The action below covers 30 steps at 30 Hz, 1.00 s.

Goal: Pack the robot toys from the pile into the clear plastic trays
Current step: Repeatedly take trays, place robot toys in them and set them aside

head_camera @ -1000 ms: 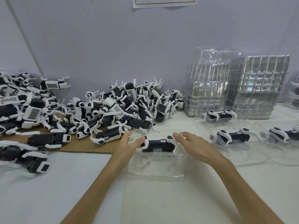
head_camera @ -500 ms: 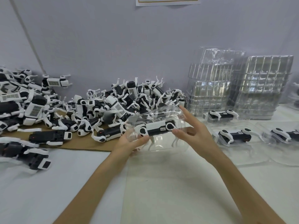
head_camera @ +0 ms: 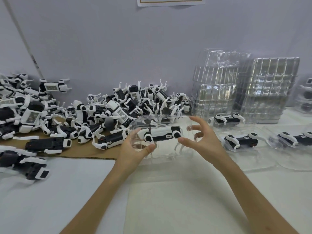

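Note:
A black-and-white robot toy sits inside a clear plastic tray that I hold up above the table, tilted so the toy's side faces me. My left hand grips the tray's left end, thumb in front. My right hand curls round the right end, thumb low and fingers spread above. The pile of robot toys lies just behind the tray on brown cardboard, with more toys heaped at the far left.
Two tall stacks of empty clear trays stand at the back right against the wall. Three packed trays lie on the table right of my hands. A white sheet covers the near table.
The tray with its toy has come up off the table and tipped toward me. Both hands went from resting at its ends to holding it in the air.

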{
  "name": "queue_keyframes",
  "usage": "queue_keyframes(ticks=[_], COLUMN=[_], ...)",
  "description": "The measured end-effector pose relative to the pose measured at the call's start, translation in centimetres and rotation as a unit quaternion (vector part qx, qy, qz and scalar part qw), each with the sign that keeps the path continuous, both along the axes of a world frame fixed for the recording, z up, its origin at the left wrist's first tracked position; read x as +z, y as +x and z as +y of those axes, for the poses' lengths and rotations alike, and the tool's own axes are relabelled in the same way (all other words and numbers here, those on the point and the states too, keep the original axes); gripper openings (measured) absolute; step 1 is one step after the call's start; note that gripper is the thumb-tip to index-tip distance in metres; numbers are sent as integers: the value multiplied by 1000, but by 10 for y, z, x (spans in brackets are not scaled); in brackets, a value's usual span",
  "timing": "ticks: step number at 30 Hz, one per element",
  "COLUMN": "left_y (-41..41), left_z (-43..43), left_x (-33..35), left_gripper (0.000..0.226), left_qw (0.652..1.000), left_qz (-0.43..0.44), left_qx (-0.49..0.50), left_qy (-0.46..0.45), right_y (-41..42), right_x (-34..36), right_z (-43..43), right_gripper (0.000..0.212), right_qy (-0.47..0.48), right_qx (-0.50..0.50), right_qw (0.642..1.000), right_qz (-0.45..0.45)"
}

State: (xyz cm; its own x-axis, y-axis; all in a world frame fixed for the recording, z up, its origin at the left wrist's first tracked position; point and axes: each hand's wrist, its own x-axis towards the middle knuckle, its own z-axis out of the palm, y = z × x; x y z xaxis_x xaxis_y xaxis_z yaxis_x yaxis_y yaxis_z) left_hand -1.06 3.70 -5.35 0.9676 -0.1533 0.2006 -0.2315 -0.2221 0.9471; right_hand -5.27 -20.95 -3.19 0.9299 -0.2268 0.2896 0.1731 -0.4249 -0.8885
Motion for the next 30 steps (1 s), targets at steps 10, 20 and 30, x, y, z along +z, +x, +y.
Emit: queue_keyframes(ticks=[10, 20, 30], left_y=[-4, -10, -11], left_z=[-13, -14, -17], left_x=[-10, -11, -15], left_gripper=[62, 65, 88], left_qw=[992, 982, 980], left_qz=[-45, -98, -154], left_qx=[113, 150, 96], left_qy=[16, 66, 85], right_y=[-8, -15, -13], right_x=[-7, -19, -27], right_z=[45, 66, 67], right_gripper=[26, 76, 52], right_qy=[-185, -449, -476], right_qx=[-82, 64, 25], right_qw=[955, 891, 879], right_qz=[-217, -8, 31])
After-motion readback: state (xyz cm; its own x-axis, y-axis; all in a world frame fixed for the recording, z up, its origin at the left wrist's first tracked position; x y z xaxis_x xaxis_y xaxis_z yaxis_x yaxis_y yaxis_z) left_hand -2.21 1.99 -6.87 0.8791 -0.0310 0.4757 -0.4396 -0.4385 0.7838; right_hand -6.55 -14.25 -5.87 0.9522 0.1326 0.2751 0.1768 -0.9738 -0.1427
